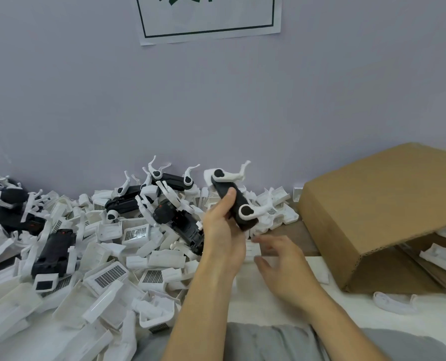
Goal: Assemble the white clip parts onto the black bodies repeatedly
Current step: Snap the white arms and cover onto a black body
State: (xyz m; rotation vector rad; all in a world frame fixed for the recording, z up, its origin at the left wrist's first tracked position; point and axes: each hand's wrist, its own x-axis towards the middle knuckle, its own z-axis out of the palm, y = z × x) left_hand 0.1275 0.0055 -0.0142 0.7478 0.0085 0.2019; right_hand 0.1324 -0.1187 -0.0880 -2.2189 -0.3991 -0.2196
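My left hand [223, 225] grips a black body [233, 201] raised above the table, tilted, with white clip arms fitted at its upper end [232, 175] and lower end [253, 212]. My right hand [276, 259] hovers below it with fingers spread, blurred, over a small white part [253, 250] on the table; it holds nothing. Loose white clip parts [107, 277] lie heaped across the left half. Bare black bodies [54, 252] rest among them, and finished bodies with white arms [170, 179] pile up by the wall.
An open cardboard box [373, 204] lies on its side at the right, with white parts [440, 259] inside. A curved white piece [391, 303] rests in front of it. A grey wall with a paper sign [209, 19] stands behind. Grey clothing [268, 342] shows at the bottom.
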